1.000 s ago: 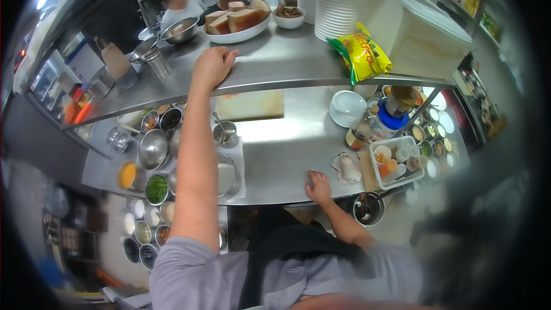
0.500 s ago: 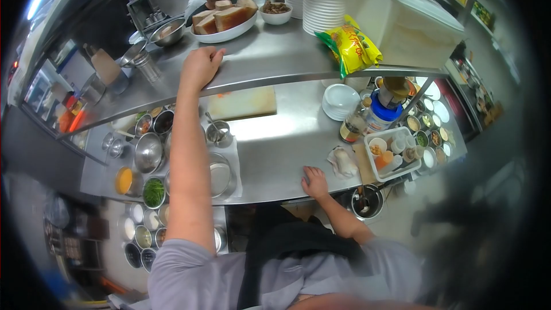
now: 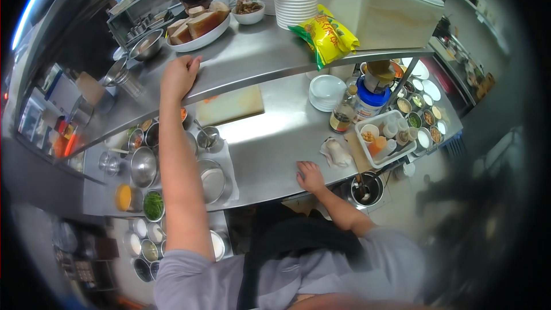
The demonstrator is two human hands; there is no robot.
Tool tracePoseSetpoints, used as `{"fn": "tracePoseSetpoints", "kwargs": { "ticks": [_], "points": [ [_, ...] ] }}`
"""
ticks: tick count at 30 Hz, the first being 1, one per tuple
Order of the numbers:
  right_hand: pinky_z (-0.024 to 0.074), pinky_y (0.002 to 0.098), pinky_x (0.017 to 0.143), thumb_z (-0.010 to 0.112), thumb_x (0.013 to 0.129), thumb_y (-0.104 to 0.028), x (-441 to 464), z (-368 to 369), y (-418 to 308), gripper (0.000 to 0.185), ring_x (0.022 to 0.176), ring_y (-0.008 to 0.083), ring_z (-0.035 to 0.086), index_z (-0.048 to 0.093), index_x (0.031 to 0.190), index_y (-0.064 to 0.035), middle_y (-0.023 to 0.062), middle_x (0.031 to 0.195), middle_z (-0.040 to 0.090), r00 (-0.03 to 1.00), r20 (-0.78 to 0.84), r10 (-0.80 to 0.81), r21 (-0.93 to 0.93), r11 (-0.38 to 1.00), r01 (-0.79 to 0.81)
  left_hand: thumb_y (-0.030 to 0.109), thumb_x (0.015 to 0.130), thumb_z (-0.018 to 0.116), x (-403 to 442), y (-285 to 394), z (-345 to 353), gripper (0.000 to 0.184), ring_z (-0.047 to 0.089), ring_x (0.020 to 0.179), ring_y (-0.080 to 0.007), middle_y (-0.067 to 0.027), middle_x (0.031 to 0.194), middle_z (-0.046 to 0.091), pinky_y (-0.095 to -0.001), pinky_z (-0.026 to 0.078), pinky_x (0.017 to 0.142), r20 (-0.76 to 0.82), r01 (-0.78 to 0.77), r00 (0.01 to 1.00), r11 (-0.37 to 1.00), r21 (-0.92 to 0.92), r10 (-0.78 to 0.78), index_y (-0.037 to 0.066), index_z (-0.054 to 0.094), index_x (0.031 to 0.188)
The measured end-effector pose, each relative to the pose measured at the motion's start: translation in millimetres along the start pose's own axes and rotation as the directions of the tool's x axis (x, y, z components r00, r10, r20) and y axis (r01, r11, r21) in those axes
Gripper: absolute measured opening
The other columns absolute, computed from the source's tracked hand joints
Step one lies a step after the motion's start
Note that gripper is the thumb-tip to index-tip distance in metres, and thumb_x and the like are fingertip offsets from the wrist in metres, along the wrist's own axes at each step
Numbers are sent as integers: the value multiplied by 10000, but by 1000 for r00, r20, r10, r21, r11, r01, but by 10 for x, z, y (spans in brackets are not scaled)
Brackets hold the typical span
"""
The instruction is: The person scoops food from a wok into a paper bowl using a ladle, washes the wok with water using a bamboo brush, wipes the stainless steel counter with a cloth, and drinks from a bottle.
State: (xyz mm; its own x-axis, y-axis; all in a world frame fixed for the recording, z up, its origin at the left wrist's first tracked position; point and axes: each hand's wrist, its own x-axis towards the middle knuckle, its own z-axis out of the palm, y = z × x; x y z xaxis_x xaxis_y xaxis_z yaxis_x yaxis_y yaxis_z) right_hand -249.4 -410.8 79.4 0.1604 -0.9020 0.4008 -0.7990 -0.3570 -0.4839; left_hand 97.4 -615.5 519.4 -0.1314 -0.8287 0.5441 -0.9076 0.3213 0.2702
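My left hand (image 3: 179,77) rests as a loose fist on the raised steel shelf (image 3: 241,60), thumb to the right, with nothing visible in it. Just beyond it stands a white oval dish (image 3: 208,39) of thick bread pieces (image 3: 206,23). Down on the steel counter (image 3: 264,155), my right hand (image 3: 310,177) lies near the front edge with its fingers apart, holding nothing. A crumpled white cloth (image 3: 337,152) is to its upper right. Below the shelf, between the arms, lies a pale cutting board (image 3: 229,105).
Metal bowls and ingredient tins, one with chopped greens (image 3: 154,205), crowd the left. At right are stacked white plates (image 3: 327,92), a sauce bottle (image 3: 343,116) and a bin of squeeze bottles (image 3: 385,138). A yellow packet (image 3: 327,37) overhangs the shelf. Two people stand behind.
The view has turned, so shelf and counter appear tilted and shifted left. Both hands keep their places on the surfaces. A person behind now shows to the right of the dark-capped one.
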Motion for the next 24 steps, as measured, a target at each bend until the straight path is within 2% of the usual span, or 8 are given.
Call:
{"fn": "tracePoseSetpoints", "kwargs": {
  "ticks": [9,24],
  "points": [
    [423,450,1024,632,873,-218,7,9,5,479,1201,327,543,585,1317,-42,137,1267,623,999,41,24,-30,999,-23,387,948,637,-20,39,-46,441,610,738,-453,-249,749,638,-513,469,670,-27,-7,1000,1000,-7,7,-11,651,760],
    [429,464,991,639,870,-200,16,36,10,445,1184,332,555,594,1289,-57,133,1235,632,1000,-1,6,-4,1000,-6,387,942,634,-33,56,-50,422,624,772,-451,-239,775,658,-519,480,701,-32,-6,999,1000,13,7,4,674,768]
  ]
}}
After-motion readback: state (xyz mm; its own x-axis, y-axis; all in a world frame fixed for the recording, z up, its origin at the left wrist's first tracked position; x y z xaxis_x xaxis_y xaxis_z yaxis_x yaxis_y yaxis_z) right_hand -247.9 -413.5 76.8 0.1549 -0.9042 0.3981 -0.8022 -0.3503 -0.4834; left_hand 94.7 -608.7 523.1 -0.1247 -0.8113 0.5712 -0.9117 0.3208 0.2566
